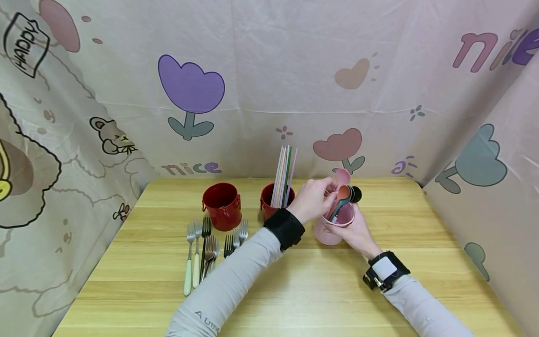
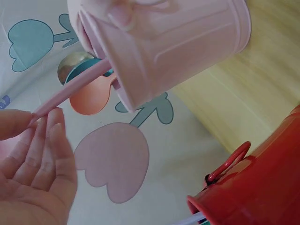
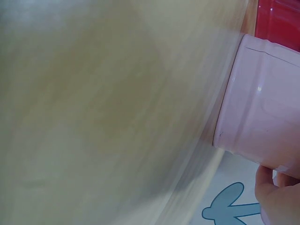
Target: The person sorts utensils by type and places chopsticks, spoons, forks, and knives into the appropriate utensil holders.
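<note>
A pink bucket stands on the right half of the table with several spoons upright in it. My left hand pinches the handle of a pink spoon just above the rim; its pink bowl shows beyond the fingers in the head view. An orange spoon, a teal spoon and a black spoon lean at the bucket's far right side. With thumb and fingers, my right hand grips the bucket's right side near the rim.
A red bucket holding straws stands left of the pink one. Farther left is a second red bucket. Several forks lie on the table, partly under my left sleeve. A printed cloth hangs behind.
</note>
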Tool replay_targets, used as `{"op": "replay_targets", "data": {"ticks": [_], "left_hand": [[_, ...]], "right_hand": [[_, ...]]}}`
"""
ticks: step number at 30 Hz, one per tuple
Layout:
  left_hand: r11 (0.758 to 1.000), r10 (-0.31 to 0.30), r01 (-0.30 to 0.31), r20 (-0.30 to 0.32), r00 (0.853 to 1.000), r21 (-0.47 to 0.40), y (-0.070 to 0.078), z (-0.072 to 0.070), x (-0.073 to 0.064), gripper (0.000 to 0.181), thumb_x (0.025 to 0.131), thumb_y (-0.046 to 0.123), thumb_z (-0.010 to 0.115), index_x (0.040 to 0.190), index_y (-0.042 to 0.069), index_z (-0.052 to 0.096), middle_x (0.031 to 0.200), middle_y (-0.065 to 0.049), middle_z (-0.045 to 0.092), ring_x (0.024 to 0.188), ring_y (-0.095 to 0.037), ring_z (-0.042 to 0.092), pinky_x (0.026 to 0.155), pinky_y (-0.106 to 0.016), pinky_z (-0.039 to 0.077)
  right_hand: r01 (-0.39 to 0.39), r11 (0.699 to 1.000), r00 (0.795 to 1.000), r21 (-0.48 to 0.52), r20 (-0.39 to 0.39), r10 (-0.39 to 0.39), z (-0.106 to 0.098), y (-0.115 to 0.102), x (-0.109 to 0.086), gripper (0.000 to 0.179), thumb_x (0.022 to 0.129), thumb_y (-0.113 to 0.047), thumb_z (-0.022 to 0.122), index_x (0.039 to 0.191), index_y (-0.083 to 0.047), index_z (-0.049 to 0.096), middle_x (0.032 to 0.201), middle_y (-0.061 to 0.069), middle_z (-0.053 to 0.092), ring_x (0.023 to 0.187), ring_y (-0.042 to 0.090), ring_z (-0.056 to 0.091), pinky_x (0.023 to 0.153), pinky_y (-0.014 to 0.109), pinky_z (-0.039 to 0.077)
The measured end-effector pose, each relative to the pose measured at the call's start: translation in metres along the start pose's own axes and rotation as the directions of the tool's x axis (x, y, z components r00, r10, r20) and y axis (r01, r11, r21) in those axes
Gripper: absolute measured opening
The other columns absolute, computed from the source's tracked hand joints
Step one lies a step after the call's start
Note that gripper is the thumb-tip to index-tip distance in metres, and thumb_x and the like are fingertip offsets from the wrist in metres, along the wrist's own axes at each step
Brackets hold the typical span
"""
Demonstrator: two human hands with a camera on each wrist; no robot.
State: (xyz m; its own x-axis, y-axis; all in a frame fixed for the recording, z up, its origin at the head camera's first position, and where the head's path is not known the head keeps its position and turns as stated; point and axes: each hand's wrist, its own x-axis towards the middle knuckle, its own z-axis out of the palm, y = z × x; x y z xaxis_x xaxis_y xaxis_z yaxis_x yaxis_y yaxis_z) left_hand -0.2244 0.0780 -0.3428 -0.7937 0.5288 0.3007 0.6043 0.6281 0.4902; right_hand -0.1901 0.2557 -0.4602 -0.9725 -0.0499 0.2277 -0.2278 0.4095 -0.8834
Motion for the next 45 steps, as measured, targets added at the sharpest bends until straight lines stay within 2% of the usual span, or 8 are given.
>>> {"op": "replay_targets", "data": {"ticks": [5, 9, 16, 22, 30, 35, 39, 45], "left_hand": [[0.997, -0.08, 0.079, 0.014, 0.997, 0.02, -0.005, 0.003, -0.005, 0.028, 0.098, 0.019, 0.065, 0.122, 0.005, 0.067, 0.11, -0.006, 0.077, 0.099, -0.018, 0.073, 0.086, -0.025, 0.059], [0.996, -0.086, 0.086, 0.013, 0.996, 0.024, -0.01, 0.003, -0.01, 0.028, 0.098, 0.02, 0.065, 0.123, 0.006, 0.067, 0.111, -0.006, 0.076, 0.1, -0.018, 0.074, 0.086, -0.026, 0.059], [0.998, -0.049, 0.048, 0.02, 0.999, 0.047, -0.021, -0.001, -0.02, 0.026, 0.097, 0.014, 0.064, 0.122, 0.007, 0.067, 0.112, -0.007, 0.076, 0.098, -0.016, 0.074, 0.086, -0.026, 0.059], [1.0, -0.016, 0.015, 0.022, 1.0, 0.017, -0.034, -0.007, -0.032, 0.024, 0.097, 0.012, 0.064, 0.119, 0.006, 0.067, 0.112, -0.008, 0.075, 0.095, -0.016, 0.074, 0.085, -0.027, 0.06], [0.999, 0.036, -0.035, 0.014, 0.999, -0.014, -0.052, -0.02, -0.052, 0.023, 0.097, 0.012, 0.065, 0.119, 0.007, 0.067, 0.106, -0.006, 0.073, 0.089, -0.015, 0.07, 0.084, -0.026, 0.059], [0.997, -0.011, 0.009, -0.014, 1.0, -0.077, -0.067, -0.032, -0.068, 0.022, 0.097, 0.01, 0.065, 0.119, 0.006, 0.066, 0.106, -0.009, 0.072, 0.088, -0.017, 0.067, 0.086, -0.032, 0.061], [0.989, -0.077, 0.072, -0.036, 0.996, -0.13, -0.081, -0.042, -0.082, 0.024, 0.097, 0.009, 0.065, 0.121, 0.006, 0.066, 0.111, -0.01, 0.073, 0.09, -0.019, 0.067, 0.085, -0.034, 0.061], [0.985, -0.127, 0.113, -0.107, 0.986, -0.129, -0.1, -0.065, -0.104, 0.026, 0.098, 0.009, 0.064, 0.123, 0.006, 0.067, 0.114, -0.009, 0.074, 0.096, -0.022, 0.069, 0.088, -0.038, 0.06]], "right_hand": [[-0.008, 1.0, 1.0, -0.012, -0.004, 0.008, 0.001, -0.001, 0.0, 0.087, 0.075, -0.011, 0.087, 0.144, 0.0, 0.036, 0.14, 0.021, 0.052, 0.125, 0.034, 0.054, 0.106, 0.051, 0.044], [-0.004, 1.0, 1.0, -0.013, -0.004, 0.004, 0.001, 0.0, 0.0, 0.085, 0.075, -0.01, 0.086, 0.143, 0.0, 0.036, 0.139, 0.022, 0.052, 0.125, 0.034, 0.054, 0.105, 0.052, 0.044], [0.006, 1.0, 1.0, -0.01, -0.017, -0.006, 0.002, 0.002, 0.0, 0.086, 0.076, -0.011, 0.087, 0.145, -0.001, 0.036, 0.14, 0.021, 0.052, 0.125, 0.033, 0.053, 0.105, 0.048, 0.044], [0.012, 1.0, 1.0, -0.017, -0.025, -0.012, 0.002, 0.0, 0.0, 0.087, 0.074, -0.01, 0.088, 0.144, -0.001, 0.038, 0.139, 0.021, 0.053, 0.123, 0.03, 0.053, 0.104, 0.042, 0.045], [-0.011, 1.0, 1.0, -0.01, -0.023, 0.011, 0.001, -0.004, 0.0, 0.085, 0.076, -0.011, 0.086, 0.144, 0.001, 0.036, 0.14, 0.024, 0.051, 0.125, 0.036, 0.052, 0.107, 0.054, 0.044], [-0.042, 0.999, 0.999, -0.008, -0.029, 0.042, 0.001, -0.003, 0.004, 0.084, 0.077, -0.01, 0.085, 0.143, 0.002, 0.035, 0.141, 0.024, 0.048, 0.127, 0.038, 0.051, 0.107, 0.054, 0.043], [-0.051, 0.999, 0.998, 0.009, -0.035, 0.051, 0.002, -0.003, 0.01, 0.084, 0.077, -0.008, 0.085, 0.144, 0.0, 0.037, 0.14, 0.022, 0.05, 0.124, 0.033, 0.052, 0.104, 0.045, 0.046], [-0.052, 0.999, 0.997, 0.016, -0.063, 0.052, 0.002, -0.005, 0.016, 0.077, 0.078, -0.011, 0.085, 0.142, -0.002, 0.043, 0.135, 0.021, 0.057, 0.121, 0.031, 0.056, 0.102, 0.043, 0.047]]}}
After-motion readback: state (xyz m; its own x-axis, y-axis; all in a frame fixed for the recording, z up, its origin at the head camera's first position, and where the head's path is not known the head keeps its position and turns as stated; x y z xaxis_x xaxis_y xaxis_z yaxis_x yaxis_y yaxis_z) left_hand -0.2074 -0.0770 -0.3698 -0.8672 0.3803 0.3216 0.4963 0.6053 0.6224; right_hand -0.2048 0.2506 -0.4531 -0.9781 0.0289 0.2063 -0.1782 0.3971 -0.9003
